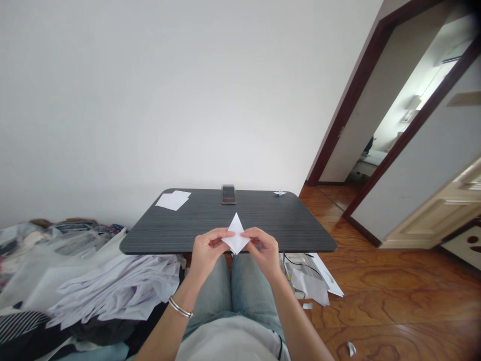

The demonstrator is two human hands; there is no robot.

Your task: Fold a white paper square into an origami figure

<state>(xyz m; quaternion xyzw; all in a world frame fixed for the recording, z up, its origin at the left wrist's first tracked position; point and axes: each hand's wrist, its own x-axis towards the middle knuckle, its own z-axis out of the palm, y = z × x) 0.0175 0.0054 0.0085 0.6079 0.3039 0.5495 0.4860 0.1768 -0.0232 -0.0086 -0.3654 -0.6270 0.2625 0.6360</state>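
Observation:
A small white sheet of folded paper (236,231), diamond-shaped with one point upward, is held above the near edge of the dark table (180,228). My left hand (208,249) pinches its left corner between thumb and fingers. On the opposite corner, my right hand (266,245) has the same kind of pinch. The other fingers of both hands are curled in. The paper's underside is hidden from me.
Loose white sheets (173,200) lie at the table's back left, a phone (228,194) stands at the back middle, and a small folded paper piece (279,193) rests at the back right. Piled clothes (120,286) are on the left; papers (310,286) lie below right.

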